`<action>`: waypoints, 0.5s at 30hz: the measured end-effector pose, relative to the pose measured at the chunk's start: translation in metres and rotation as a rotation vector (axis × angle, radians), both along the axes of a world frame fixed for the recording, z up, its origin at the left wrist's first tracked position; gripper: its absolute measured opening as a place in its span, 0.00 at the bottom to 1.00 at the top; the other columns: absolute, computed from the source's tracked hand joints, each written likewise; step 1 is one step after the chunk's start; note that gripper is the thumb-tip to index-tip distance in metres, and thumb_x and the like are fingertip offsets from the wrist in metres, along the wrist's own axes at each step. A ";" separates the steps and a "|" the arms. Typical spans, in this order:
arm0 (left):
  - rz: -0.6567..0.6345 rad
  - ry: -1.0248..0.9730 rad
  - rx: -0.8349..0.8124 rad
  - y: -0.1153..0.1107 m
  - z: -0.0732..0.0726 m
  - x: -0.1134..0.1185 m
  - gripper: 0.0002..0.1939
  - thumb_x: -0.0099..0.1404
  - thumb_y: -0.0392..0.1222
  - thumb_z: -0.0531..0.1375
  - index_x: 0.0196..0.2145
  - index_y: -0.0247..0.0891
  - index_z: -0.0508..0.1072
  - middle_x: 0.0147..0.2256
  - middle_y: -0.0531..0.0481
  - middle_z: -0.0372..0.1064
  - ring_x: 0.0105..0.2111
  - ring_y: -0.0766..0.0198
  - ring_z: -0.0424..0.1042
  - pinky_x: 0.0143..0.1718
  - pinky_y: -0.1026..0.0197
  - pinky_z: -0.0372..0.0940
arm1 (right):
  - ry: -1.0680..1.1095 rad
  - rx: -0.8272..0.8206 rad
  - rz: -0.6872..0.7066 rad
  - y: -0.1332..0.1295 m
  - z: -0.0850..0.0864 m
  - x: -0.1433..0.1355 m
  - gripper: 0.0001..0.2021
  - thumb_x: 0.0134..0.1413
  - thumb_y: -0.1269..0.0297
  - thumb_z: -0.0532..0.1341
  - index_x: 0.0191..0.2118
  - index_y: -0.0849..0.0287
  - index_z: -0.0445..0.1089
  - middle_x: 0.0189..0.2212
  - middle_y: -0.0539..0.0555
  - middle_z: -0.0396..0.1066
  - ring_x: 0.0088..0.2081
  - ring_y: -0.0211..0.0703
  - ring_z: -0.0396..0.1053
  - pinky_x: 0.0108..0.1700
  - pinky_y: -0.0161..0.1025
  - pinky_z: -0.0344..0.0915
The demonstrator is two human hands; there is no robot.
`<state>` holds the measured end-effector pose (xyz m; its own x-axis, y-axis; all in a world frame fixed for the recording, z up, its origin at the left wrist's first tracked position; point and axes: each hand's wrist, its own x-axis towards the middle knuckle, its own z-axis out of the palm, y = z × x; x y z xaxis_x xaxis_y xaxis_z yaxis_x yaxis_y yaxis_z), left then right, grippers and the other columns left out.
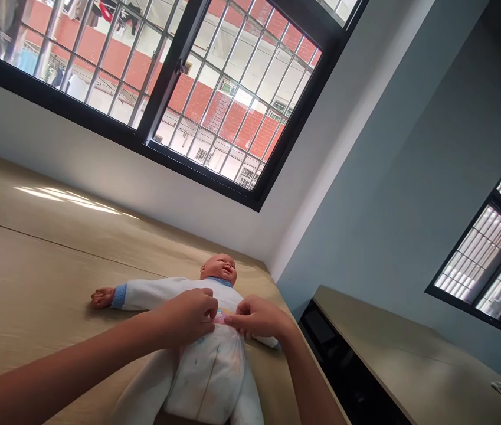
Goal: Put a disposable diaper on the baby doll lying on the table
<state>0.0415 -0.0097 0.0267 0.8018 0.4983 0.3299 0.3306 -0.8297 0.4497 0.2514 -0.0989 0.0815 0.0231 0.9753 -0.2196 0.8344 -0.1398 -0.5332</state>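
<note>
My hands [187,319] [262,319] pinch the diaper [215,369] nearly closed-fingered, and tugging hard could slide the doll [217,268] off the surface's [42,295] right edge.

Both of this person's arms are showing bare as I'm looking on. The left forearm [77,369] is presenting a long, slim, smooth shape, gradually widening away from a narrow wrist. The right forearm [310,381] is looking similarly slim, though a shorter stretch is showing. The left hand [183,319] and right hand [263,319] are appearing bare too, both having slender fingers.
</note>
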 end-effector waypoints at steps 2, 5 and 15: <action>-0.017 -0.013 0.016 0.000 -0.001 0.000 0.08 0.62 0.39 0.58 0.33 0.38 0.77 0.38 0.47 0.73 0.36 0.57 0.71 0.36 0.59 0.61 | -0.064 -0.015 -0.021 -0.002 0.001 -0.009 0.22 0.53 0.48 0.65 0.20 0.57 0.63 0.19 0.47 0.67 0.22 0.34 0.60 0.22 0.34 0.50; -0.114 -0.074 0.017 0.000 -0.005 0.000 0.11 0.64 0.35 0.56 0.37 0.38 0.79 0.40 0.46 0.74 0.37 0.57 0.73 0.39 0.59 0.64 | -0.084 0.002 -0.014 -0.001 0.003 -0.015 0.14 0.51 0.61 0.62 0.18 0.57 0.63 0.18 0.46 0.66 0.22 0.34 0.58 0.22 0.34 0.49; -0.382 0.013 0.236 -0.013 -0.008 0.000 0.40 0.58 0.21 0.51 0.60 0.57 0.71 0.57 0.61 0.73 0.48 0.54 0.67 0.53 0.54 0.62 | 0.009 -0.010 -0.068 -0.001 0.014 0.013 0.06 0.40 0.71 0.57 0.18 0.58 0.65 0.16 0.47 0.68 0.22 0.36 0.66 0.25 0.31 0.60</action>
